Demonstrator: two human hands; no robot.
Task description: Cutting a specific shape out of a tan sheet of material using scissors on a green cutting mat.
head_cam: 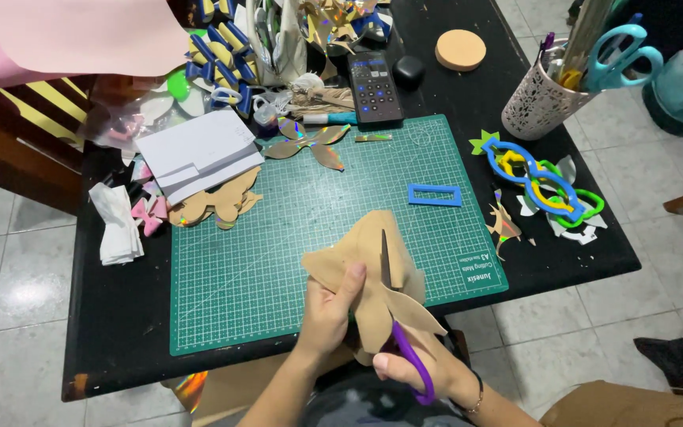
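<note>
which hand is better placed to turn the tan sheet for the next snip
Left. The left hand already pinches the tan sheet beside the blades, while the right hand is occupied working the purple scissors.

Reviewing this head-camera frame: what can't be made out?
- Right hand: fingers hidden by purple-handled scissors and tan sheet.
- Left hand: fingertips behind that sheet.
- Patterned white pen cup: contents cut off by the top edge.
- Black table: far clutter too jumbled to identify.
</note>
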